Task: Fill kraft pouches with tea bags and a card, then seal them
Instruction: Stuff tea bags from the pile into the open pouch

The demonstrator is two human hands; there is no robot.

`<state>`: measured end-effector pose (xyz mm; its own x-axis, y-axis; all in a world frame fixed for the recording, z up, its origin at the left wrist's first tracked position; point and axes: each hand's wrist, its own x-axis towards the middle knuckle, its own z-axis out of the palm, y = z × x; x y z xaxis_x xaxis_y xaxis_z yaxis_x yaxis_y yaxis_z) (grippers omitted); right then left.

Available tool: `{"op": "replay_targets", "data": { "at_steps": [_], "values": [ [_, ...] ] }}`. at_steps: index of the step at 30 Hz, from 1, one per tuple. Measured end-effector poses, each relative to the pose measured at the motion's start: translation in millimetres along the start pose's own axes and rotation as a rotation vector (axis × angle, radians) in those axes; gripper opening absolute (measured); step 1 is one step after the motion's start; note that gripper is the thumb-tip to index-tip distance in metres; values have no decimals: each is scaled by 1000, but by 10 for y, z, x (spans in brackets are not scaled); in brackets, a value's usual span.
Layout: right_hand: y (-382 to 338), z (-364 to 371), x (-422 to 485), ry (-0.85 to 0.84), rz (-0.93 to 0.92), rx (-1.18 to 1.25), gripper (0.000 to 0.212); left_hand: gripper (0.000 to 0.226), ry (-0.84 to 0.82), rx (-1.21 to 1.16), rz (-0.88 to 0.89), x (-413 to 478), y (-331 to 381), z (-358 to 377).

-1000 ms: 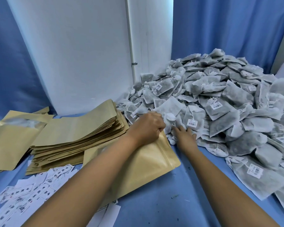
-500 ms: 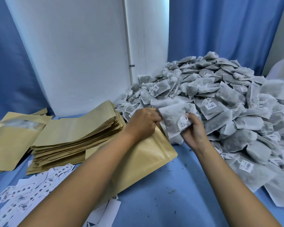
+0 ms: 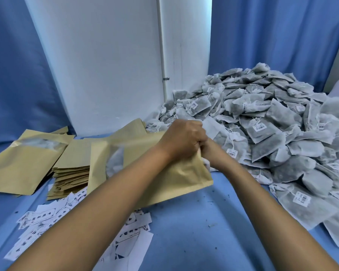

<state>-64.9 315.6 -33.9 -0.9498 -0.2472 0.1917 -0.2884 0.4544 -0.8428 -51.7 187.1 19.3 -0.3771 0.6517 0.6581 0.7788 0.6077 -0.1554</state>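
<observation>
Head view: blue curtains and a white panel behind a blue worktop (image 3: 194,222). A big heap of tea bags (image 3: 272,133) fills the right side. A stack of flat pouches (image 3: 72,169) sits left, with cards (image 3: 47,216) strewn in front of it. The open pouch (image 3: 164,178) lies in the middle, long axis running from near-left up to its mouth at far right, just beside the heap. The left hand (image 3: 184,139) is clenched on the pouch's mouth edge. The right hand is mostly hidden behind the left one and the pouch; can't tell its fingers or what they hold. Judging by the wrist (image 3: 213,155) angle, it's pushing into the mouth, likely loading tea bags. The heap is nearer the right hand, the cards nearer the left.
</observation>
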Motion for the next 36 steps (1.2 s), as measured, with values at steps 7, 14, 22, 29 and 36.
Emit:
{"op": "replay_targets", "data": {
  "at_steps": [7, 14, 22, 29, 36],
  "values": [
    [-558, 119, 32, -311, -88, 338, 39, 13, -135, 149, 103, -47, -205, -489],
    [-595, 893, 256, -106, 69, -380, 33, 15, -237, 116, -32, -513, -281, -726],
    [-1194, 1613, -24, -500, -3, 65, 23, 23, -538, 495, -83, -1193, -703, -1311],
    [-1089, 2111, 0, -537, 176, 198, 37, 8, -631, 417, -21, -1477, -652, -1267],
    [-823, 2038, 139, -128, -99, 452, 28, 12, -480, 289, -17, -1728, -762, -1252]
  ]
}}
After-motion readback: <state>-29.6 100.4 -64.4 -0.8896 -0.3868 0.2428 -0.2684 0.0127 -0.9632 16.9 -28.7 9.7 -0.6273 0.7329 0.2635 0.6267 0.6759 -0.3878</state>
